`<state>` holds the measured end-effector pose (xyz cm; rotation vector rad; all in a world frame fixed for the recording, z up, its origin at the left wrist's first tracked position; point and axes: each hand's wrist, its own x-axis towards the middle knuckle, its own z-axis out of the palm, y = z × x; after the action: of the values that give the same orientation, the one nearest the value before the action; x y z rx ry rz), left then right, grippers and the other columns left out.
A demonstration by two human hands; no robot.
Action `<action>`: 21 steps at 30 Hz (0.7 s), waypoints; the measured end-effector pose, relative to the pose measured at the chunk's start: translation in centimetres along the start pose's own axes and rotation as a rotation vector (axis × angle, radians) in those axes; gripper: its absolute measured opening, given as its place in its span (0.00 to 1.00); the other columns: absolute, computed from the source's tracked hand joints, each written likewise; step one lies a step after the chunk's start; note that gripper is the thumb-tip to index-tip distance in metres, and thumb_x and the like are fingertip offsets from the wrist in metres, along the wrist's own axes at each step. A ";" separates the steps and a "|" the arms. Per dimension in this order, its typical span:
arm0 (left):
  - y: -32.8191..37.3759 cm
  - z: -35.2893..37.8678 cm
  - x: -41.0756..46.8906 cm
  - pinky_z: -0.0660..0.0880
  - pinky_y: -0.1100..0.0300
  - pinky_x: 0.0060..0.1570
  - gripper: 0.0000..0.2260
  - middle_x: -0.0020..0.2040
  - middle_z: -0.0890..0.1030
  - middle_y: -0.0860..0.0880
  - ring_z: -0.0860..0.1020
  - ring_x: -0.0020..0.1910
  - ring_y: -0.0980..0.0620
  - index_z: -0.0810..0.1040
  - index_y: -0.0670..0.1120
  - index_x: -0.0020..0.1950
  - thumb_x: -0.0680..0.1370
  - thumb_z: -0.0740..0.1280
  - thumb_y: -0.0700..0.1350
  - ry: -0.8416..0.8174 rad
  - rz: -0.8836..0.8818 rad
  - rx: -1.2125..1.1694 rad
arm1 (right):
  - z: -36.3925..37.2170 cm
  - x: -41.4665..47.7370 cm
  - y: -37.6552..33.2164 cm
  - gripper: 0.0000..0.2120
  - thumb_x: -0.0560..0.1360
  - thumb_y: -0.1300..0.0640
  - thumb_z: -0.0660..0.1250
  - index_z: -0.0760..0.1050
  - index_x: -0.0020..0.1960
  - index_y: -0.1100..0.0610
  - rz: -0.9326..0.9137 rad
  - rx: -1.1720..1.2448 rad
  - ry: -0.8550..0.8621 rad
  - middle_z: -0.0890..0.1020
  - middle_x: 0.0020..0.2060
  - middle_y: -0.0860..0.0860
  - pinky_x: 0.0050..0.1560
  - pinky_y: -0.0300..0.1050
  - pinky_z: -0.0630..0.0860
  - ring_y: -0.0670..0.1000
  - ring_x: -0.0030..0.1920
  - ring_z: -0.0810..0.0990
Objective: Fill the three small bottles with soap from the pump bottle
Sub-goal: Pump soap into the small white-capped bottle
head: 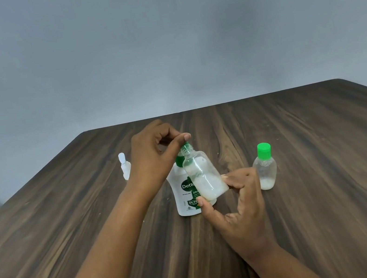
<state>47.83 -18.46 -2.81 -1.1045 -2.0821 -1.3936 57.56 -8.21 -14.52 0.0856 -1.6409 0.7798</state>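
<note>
A white pump bottle point(184, 198) with a green pump stands at the middle of the table. My left hand point(149, 159) is curled over its pump head, thumb on top, hiding most of it. My right hand point(238, 207) pinches the base of a small clear bottle point(202, 172). This bottle is uncapped, tilted left with its neck at the pump, and holds white soap in its lower part. A second small bottle point(265, 168) stands to the right with a green cap and a little soap at the bottom. A third small clear bottle point(124, 166) stands at the left, partly behind my left wrist.
All of this sits on a dark wood-grain table point(321, 188) with a light front edge. A plain grey wall rises behind it. A dark object shows at the far left edge of the view.
</note>
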 end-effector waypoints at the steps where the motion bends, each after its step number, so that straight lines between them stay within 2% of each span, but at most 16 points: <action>1: 0.1 0.0 0.0 0.71 0.70 0.37 0.07 0.35 0.78 0.49 0.76 0.36 0.59 0.80 0.42 0.35 0.72 0.73 0.42 0.004 0.003 0.005 | 0.0 0.0 0.0 0.20 0.70 0.47 0.71 0.66 0.53 0.57 -0.003 -0.002 0.000 0.69 0.48 0.49 0.44 0.31 0.71 0.45 0.46 0.72; 3: 0.4 -0.3 0.3 0.70 0.72 0.38 0.08 0.34 0.78 0.52 0.76 0.36 0.59 0.80 0.43 0.34 0.72 0.73 0.43 0.004 0.019 0.032 | 0.1 -0.1 0.1 0.20 0.69 0.48 0.71 0.66 0.53 0.57 -0.003 0.002 0.003 0.69 0.48 0.49 0.44 0.32 0.72 0.46 0.46 0.72; 8: 0.6 -0.5 1.0 0.67 0.73 0.37 0.08 0.32 0.75 0.55 0.74 0.35 0.58 0.79 0.45 0.33 0.72 0.73 0.43 -0.018 0.084 0.133 | 0.3 0.1 0.2 0.21 0.75 0.41 0.67 0.67 0.54 0.57 0.029 0.023 0.010 0.70 0.48 0.49 0.46 0.33 0.72 0.46 0.46 0.72; 13: 0.1 0.1 0.3 0.69 0.71 0.37 0.08 0.34 0.77 0.52 0.75 0.36 0.58 0.79 0.43 0.34 0.72 0.72 0.43 0.014 0.049 0.076 | 0.1 0.0 0.1 0.20 0.70 0.48 0.71 0.66 0.53 0.57 0.009 0.012 -0.006 0.69 0.47 0.49 0.44 0.32 0.71 0.46 0.45 0.72; 19: 0.1 0.1 -0.1 0.70 0.70 0.37 0.07 0.34 0.77 0.50 0.75 0.36 0.58 0.79 0.44 0.34 0.72 0.72 0.42 0.019 0.039 0.042 | 0.1 -0.1 0.0 0.20 0.74 0.42 0.68 0.66 0.53 0.56 0.009 0.013 -0.007 0.69 0.47 0.49 0.43 0.33 0.71 0.46 0.45 0.72; 21: 0.4 0.0 0.3 0.69 0.71 0.36 0.07 0.33 0.76 0.53 0.75 0.36 0.59 0.79 0.45 0.34 0.72 0.72 0.42 0.010 0.040 0.052 | 0.1 0.0 0.1 0.20 0.72 0.45 0.70 0.66 0.53 0.56 0.019 0.008 -0.003 0.69 0.47 0.48 0.43 0.33 0.71 0.46 0.45 0.72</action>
<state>47.90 -18.30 -2.34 -1.1093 -2.0657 -1.3160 57.46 -8.23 -14.57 0.0772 -1.6437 0.8013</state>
